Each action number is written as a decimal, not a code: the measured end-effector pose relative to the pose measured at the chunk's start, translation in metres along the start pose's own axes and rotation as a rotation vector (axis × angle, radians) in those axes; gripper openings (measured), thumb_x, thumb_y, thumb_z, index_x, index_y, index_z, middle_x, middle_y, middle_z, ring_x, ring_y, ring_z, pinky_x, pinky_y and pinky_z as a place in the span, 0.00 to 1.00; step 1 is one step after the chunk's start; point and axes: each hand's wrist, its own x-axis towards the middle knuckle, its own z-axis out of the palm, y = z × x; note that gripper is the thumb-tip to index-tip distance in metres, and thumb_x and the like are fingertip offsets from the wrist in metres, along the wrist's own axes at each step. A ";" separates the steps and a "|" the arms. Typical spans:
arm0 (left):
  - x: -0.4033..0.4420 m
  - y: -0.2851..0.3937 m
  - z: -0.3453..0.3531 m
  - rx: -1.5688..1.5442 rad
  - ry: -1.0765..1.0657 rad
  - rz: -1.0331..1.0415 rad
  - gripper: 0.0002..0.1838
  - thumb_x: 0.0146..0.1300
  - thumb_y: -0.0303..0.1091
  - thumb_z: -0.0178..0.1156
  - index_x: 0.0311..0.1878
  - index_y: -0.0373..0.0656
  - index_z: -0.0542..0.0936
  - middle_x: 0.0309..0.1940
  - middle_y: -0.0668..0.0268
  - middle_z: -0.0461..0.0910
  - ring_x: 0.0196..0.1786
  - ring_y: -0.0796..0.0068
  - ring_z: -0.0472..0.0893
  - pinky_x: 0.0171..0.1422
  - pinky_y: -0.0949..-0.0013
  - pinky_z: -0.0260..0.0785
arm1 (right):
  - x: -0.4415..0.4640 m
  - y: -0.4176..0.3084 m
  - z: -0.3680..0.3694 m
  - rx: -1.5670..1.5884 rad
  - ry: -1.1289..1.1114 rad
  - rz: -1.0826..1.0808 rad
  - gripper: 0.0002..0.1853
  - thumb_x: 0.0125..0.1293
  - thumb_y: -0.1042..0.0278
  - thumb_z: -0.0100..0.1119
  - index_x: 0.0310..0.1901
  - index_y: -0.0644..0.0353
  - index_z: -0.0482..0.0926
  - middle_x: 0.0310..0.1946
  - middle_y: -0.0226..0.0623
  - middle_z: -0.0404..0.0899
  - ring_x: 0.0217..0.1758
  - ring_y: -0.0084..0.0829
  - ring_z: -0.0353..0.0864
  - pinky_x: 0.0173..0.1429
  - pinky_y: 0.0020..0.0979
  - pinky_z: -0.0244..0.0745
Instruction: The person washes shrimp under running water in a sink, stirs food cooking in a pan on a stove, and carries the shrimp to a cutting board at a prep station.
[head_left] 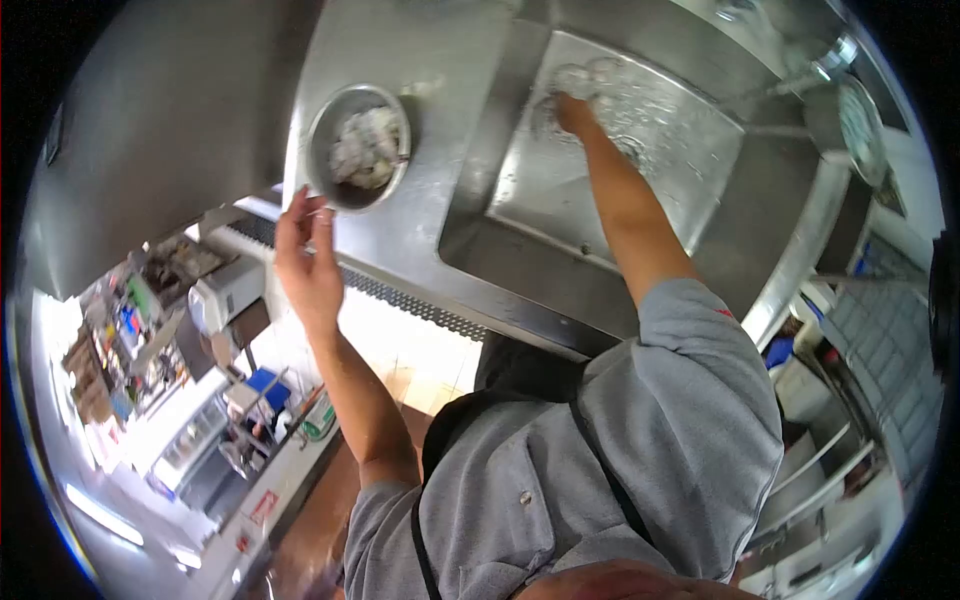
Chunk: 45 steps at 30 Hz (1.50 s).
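Note:
A round metal bowl (314, 150) stands on the steel counter at the left, with a pile of pale, wet pieces (366, 148) inside. Just below its rim is my left hand (308, 250), fingers apart and nothing in them. In the sink lies a rectangular metal tray (540, 190) with rippling water in it. My right hand (574, 114) reaches down into the tray's upper left part, beside several pale round lumps (572, 78). Its fingers are hidden by water and glare, so what it touches or holds cannot be made out.
The steel counter (430, 60) runs left of the sink (480, 250), whose raised front edge is near my body. A metal faucet (835, 58) and a round container (862, 130) are at the upper right. Shelves with equipment stand at the lower left, racks at the right.

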 end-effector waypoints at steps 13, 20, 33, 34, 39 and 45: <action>0.006 0.043 0.027 -0.218 0.105 0.259 0.10 0.64 0.21 0.57 0.47 0.32 0.80 0.35 0.59 0.82 0.37 0.73 0.82 0.45 0.73 0.73 | -0.087 0.039 -0.058 0.229 0.352 0.522 0.21 0.62 0.63 0.58 0.56 0.54 0.68 0.45 0.55 0.80 0.52 0.54 0.79 0.54 0.49 0.74; 0.001 0.088 0.180 -0.644 -0.430 0.083 0.10 0.67 0.28 0.55 0.49 0.35 0.79 0.34 0.62 0.82 0.37 0.75 0.81 0.44 0.73 0.72 | -0.151 0.042 -0.180 0.818 0.755 0.352 0.21 0.56 0.72 0.64 0.48 0.68 0.68 0.30 0.45 0.81 0.26 0.31 0.81 0.29 0.32 0.77; 0.007 0.145 0.388 -1.266 -1.029 -0.829 0.14 0.75 0.40 0.43 0.41 0.45 0.76 0.35 0.67 0.79 0.39 0.75 0.77 0.46 0.68 0.71 | -0.267 -0.042 -0.251 0.496 0.983 0.187 0.22 0.53 0.69 0.65 0.48 0.62 0.68 0.29 0.49 0.80 0.33 0.51 0.82 0.41 0.45 0.75; 0.008 0.145 0.389 -1.290 -1.017 -0.788 0.14 0.75 0.40 0.43 0.43 0.44 0.76 0.37 0.67 0.79 0.40 0.74 0.77 0.47 0.69 0.70 | -0.270 -0.041 -0.249 0.478 0.999 0.174 0.21 0.54 0.69 0.65 0.48 0.63 0.68 0.30 0.49 0.82 0.33 0.49 0.83 0.41 0.42 0.76; 0.010 0.154 0.375 -1.264 -1.039 -0.649 0.14 0.74 0.38 0.44 0.49 0.42 0.77 0.43 0.65 0.80 0.44 0.72 0.78 0.50 0.69 0.68 | -0.279 -0.034 -0.244 0.469 1.006 0.106 0.21 0.56 0.69 0.66 0.48 0.63 0.68 0.33 0.48 0.84 0.36 0.45 0.85 0.40 0.39 0.77; 0.006 0.160 0.364 -1.291 -1.110 -0.403 0.15 0.73 0.39 0.47 0.54 0.40 0.76 0.47 0.64 0.80 0.48 0.71 0.78 0.51 0.67 0.68 | -0.294 -0.039 -0.252 0.377 1.025 0.109 0.20 0.55 0.70 0.66 0.48 0.61 0.71 0.38 0.46 0.83 0.37 0.43 0.84 0.41 0.39 0.77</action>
